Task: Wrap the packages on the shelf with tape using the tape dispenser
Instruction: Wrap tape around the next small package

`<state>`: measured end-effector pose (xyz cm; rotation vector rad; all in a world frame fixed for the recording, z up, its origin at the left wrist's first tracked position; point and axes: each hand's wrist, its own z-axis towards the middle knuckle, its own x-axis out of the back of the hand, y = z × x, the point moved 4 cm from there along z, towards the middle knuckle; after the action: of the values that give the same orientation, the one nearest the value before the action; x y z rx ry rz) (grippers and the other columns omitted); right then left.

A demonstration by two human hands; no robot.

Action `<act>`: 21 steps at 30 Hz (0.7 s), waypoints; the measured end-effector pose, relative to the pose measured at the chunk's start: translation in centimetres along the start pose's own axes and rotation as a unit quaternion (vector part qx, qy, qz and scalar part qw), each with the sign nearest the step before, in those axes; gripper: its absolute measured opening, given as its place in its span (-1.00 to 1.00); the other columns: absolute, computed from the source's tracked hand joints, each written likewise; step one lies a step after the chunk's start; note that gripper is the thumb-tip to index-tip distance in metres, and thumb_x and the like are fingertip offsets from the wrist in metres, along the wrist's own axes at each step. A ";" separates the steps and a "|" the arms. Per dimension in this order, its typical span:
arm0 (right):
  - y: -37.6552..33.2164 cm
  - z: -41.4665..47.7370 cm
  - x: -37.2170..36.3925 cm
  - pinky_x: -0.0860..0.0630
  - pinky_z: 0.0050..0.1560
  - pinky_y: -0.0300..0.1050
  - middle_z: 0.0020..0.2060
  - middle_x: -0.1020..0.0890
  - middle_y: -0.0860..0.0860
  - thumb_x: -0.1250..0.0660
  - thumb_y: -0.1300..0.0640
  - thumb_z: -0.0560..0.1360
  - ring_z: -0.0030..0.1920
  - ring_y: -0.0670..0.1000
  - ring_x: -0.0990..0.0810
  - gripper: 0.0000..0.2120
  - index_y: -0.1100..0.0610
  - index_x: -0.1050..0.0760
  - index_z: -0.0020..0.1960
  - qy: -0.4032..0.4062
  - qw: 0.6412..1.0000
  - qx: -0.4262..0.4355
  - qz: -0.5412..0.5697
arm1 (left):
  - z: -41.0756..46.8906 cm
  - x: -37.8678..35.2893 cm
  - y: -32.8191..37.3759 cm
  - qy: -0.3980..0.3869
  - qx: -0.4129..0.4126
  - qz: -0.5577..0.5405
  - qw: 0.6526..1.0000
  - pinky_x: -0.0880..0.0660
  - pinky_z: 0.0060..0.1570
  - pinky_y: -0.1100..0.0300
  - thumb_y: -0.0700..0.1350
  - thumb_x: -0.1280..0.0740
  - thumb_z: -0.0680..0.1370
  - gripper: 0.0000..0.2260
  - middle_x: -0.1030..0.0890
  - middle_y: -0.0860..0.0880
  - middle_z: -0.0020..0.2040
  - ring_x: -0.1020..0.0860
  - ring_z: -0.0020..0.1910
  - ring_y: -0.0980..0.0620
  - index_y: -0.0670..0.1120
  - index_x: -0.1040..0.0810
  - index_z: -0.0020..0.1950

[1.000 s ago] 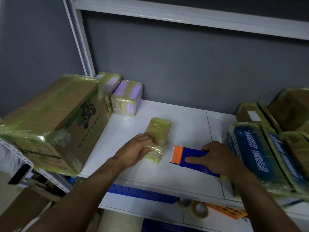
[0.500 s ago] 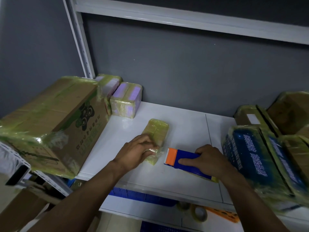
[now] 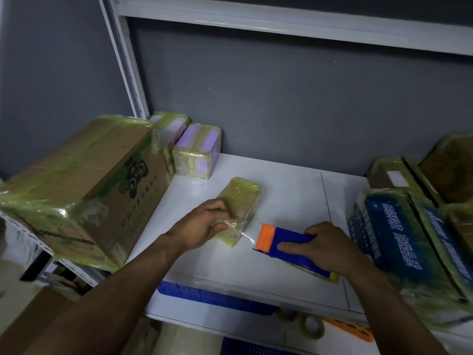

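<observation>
A white shelf [image 3: 281, 196] is set against a matt grey wall [image 3: 294, 103], which is seen behind it and to its left. At its rear left corner a white perforated upright [image 3: 128, 73] is fixed. An upper board [image 3: 281, 24] is carried above it, and a lower white board [image 3: 204, 324] is glimpsed beneath. The shelf is dimly lit, with a soft sheen on its surface.

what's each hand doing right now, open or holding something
Left hand: grips the near end of the small wrapped package.
Right hand: holds the tape dispenser, with a strip of tape running from it to the package.
</observation>
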<state>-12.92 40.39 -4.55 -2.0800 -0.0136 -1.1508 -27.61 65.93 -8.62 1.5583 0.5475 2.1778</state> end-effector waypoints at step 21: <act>-1.0 3.2 -3.3 -0.43 -0.35 -0.22 -0.33 -0.58 -0.03 -0.50 -0.45 0.33 -0.31 -0.07 -0.61 -0.41 0.09 -0.48 -0.21 0.039 0.988 0.015 -0.147 | 0.0 -2.2 0.5 0.151 0.085 -0.192 0.966 -0.52 0.29 0.14 0.06 -0.62 0.36 -0.64 -0.56 0.14 0.25 -0.49 0.34 0.10 0.04 -0.64 0.08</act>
<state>-12.90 44.12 -7.37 -2.0506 -0.3073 -1.3975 -26.97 64.28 -10.11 1.0804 1.0613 2.1105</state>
